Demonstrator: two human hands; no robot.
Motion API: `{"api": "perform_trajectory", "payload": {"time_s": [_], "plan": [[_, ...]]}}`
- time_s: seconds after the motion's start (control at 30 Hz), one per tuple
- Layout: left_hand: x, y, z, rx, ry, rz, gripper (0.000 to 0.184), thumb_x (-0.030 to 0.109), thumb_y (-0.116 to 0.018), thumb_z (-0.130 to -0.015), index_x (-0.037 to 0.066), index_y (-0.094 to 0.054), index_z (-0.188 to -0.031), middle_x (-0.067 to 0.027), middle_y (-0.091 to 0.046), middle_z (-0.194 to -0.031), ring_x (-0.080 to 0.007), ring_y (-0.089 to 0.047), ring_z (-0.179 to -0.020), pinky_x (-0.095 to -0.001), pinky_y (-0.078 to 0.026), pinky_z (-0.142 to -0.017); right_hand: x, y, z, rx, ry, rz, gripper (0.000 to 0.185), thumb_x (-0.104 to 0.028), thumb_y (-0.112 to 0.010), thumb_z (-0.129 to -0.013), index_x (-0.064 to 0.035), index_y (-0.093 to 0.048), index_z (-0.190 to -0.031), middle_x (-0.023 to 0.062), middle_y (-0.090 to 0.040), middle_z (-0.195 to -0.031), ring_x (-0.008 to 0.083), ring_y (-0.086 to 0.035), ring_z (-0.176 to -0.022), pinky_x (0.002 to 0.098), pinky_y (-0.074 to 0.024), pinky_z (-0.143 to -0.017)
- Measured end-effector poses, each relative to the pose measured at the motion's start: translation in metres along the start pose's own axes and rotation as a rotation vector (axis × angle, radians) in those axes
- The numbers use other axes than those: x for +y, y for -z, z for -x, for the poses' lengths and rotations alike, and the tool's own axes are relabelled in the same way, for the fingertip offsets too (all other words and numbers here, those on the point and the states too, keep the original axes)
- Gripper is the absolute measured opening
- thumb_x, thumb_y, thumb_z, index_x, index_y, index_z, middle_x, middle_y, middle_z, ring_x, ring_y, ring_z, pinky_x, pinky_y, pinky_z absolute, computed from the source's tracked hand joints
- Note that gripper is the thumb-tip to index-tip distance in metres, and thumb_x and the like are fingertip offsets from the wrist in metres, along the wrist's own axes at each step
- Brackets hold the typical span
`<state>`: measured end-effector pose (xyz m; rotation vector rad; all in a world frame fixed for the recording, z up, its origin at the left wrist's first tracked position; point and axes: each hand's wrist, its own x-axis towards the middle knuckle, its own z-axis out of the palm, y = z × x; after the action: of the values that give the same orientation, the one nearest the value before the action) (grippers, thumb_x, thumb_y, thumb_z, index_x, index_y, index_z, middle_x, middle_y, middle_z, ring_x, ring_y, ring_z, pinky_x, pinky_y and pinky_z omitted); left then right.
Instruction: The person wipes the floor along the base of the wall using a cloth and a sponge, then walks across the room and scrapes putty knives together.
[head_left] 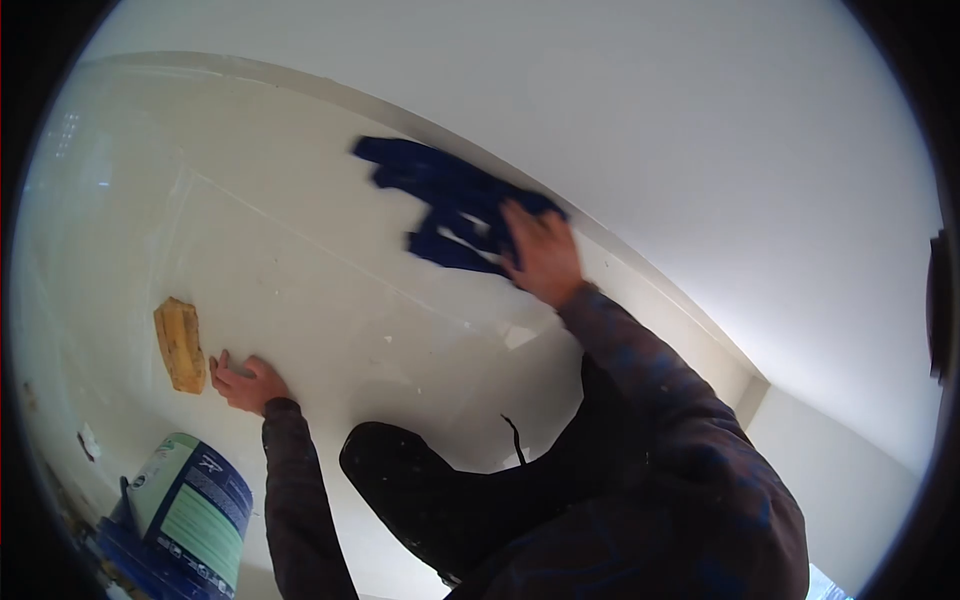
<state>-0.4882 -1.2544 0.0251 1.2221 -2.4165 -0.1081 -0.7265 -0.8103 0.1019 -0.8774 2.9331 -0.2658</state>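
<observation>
Near the foot of the wall, my right hand (543, 255) presses on a dark blue cloth (430, 180). The cloth lies bunched on the floor, its loose ends spread to the left; motion blurs it slightly. My left hand (248, 383) rests lower down on the pale floor, fingers apart and a little bent, with nothing in it. Just left of its fingertips, apart from them, lies a yellow-brown block (181, 345) with worn edges, perhaps a sponge; its material I cannot tell.
A white, green and blue paint bucket (195, 510) stands at the lower left, beside something blue (135, 550). The glossy tiled floor (300, 300) bears small specks. A skirting board (400, 118) runs along the white wall (650, 130). My dark-clothed knees (385, 450) are bent below.
</observation>
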Motion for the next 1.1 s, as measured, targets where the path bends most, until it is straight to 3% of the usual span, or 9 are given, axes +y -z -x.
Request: {"api": "perform_trajectory", "payload": {"time_s": [0.13,0.23,0.47,0.63,0.73,0.83,0.97,1.03,1.1], "plan": [[0.008,0.001,-0.002,-0.038,0.063,-0.044,0.042,0.017,-0.056,-0.088,0.012,-0.062,-0.129,-0.0098,-0.055,-0.150,-0.0335,-0.053,-0.137,-0.0563,-0.044,-0.102,0.082,0.029,0.113,-0.131,-0.024,0.144,0.077,-0.023,-0.077,-0.082,-0.0074,-0.051,-0.153,0.0097,-0.058,-0.153,0.0313,-0.057,-0.104,0.0416,-0.0477,-0.096],[0.010,-0.004,-0.008,-0.057,0.096,-0.108,0.042,0.019,-0.056,-0.089,0.013,-0.061,-0.131,-0.0091,-0.055,-0.150,-0.0324,-0.054,-0.136,-0.0561,-0.044,-0.102,0.087,0.016,0.104,-0.152,0.023,0.103,0.074,-0.022,-0.076,-0.083,-0.0058,-0.053,-0.151,0.0116,-0.058,-0.153,0.0321,-0.057,-0.105,0.0429,-0.0465,-0.096],[0.007,-0.006,-0.001,-0.042,0.064,-0.169,0.043,0.020,-0.054,-0.090,0.015,-0.059,-0.133,-0.0077,-0.055,-0.148,-0.0318,-0.053,-0.136,-0.0559,-0.044,-0.104,0.044,-0.018,0.083,0.123,-0.133,0.132,0.071,-0.020,-0.075,-0.081,-0.0016,-0.055,-0.147,0.0172,-0.060,-0.146,0.0352,-0.056,-0.116,0.0471,-0.0451,-0.098],[0.004,-0.006,-0.002,-0.037,0.060,-0.192,0.040,0.020,-0.054,-0.091,0.014,-0.059,-0.131,-0.0099,-0.059,-0.142,-0.0355,-0.060,-0.126,-0.0566,-0.051,-0.095,-0.022,-0.037,-0.025,0.208,0.008,-0.142,0.070,-0.021,-0.081,-0.076,-0.0003,-0.058,-0.138,0.0168,-0.062,-0.139,0.0350,-0.059,-0.122,0.0486,-0.0477,-0.098],[0.001,-0.004,-0.002,-0.006,0.008,-0.144,0.039,0.021,-0.055,-0.092,0.014,-0.060,-0.130,-0.0114,-0.060,-0.138,-0.0372,-0.063,-0.119,-0.0558,-0.054,-0.089,-0.100,-0.065,-0.143,0.393,0.049,-0.046,0.034,-0.022,-0.066,-0.083,0.0007,-0.067,-0.109,0.0142,-0.069,-0.113,0.0299,-0.062,-0.109,0.0428,-0.0487,-0.087],[0.004,-0.006,-0.002,0.001,0.006,-0.075,0.036,0.022,-0.057,-0.093,0.013,-0.061,-0.128,-0.0112,-0.061,-0.137,-0.0371,-0.063,-0.121,-0.0542,-0.055,-0.092,-0.130,-0.070,-0.188,0.510,-0.004,0.097,0.032,-0.024,-0.062,-0.086,0.0014,-0.070,-0.105,0.0135,-0.071,-0.107,0.0281,-0.062,-0.108,0.0403,-0.0474,-0.087],[-0.003,-0.002,0.000,0.023,-0.042,-0.019,0.035,0.024,-0.058,-0.093,0.013,-0.062,-0.126,-0.0104,-0.062,-0.135,-0.0361,-0.062,-0.125,-0.0542,-0.055,-0.095,-0.060,-0.051,-0.102,0.259,0.128,-0.008,0.055,-0.023,-0.066,-0.085,0.0065,-0.063,-0.131,0.0131,-0.070,-0.127,0.0260,-0.061,-0.112,0.0413,-0.0467,-0.089],[-0.007,-0.007,-0.003,0.037,-0.050,-0.009,0.035,0.024,-0.059,-0.093,0.014,-0.062,-0.127,-0.0102,-0.062,-0.135,-0.0357,-0.062,-0.126,-0.0544,-0.055,-0.095,-0.001,-0.032,-0.017,0.141,0.114,0.020,0.080,-0.034,-0.079,-0.079,0.0028,-0.052,-0.146,0.0142,-0.061,-0.145,0.0274,-0.060,-0.112,0.0434,-0.0474,-0.092],[-0.012,-0.004,0.001,0.041,-0.061,-0.013,0.035,0.025,-0.059,-0.093,0.014,-0.062,-0.127,-0.0099,-0.062,-0.135,-0.0353,-0.062,-0.126,-0.0546,-0.055,-0.095,0.056,-0.003,0.078,0.032,0.000,0.014,0.079,-0.027,-0.079,-0.082,-0.0044,-0.050,-0.152,0.0108,-0.059,-0.150,0.0298,-0.058,-0.107,0.0450,-0.0479,-0.094]]}}
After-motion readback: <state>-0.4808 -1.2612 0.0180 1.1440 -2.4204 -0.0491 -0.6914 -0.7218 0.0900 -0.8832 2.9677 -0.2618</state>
